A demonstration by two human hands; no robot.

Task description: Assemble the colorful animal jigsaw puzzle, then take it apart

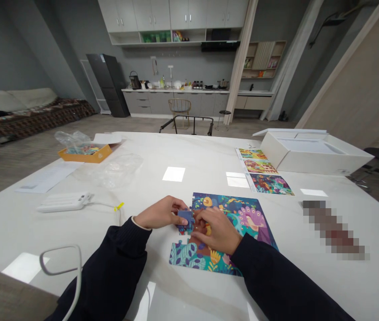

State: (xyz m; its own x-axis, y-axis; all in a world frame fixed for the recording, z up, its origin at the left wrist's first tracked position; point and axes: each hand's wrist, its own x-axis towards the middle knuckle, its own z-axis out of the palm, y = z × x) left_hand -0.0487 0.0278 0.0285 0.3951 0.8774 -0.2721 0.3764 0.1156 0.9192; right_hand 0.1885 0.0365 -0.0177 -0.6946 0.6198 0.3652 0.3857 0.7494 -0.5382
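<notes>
A jigsaw puzzle with a colourful night-garden picture lies flat on the white table, its left edge uneven with a gap. My left hand is closed on a blue puzzle piece at that edge, thumb on top. Whether the piece is fitted into its neighbours I cannot tell. Over the middle of the puzzle rests my right hand, its fingers bent and its thumb and forefinger apart near the piece's right side. Nothing shows clearly between them.
An orange box with puzzle pieces stands back left, near clear plastic bags and a paper sheet. A white power bank with a cable lies left. Picture sheets and a white box are back right. A blurred patch lies right.
</notes>
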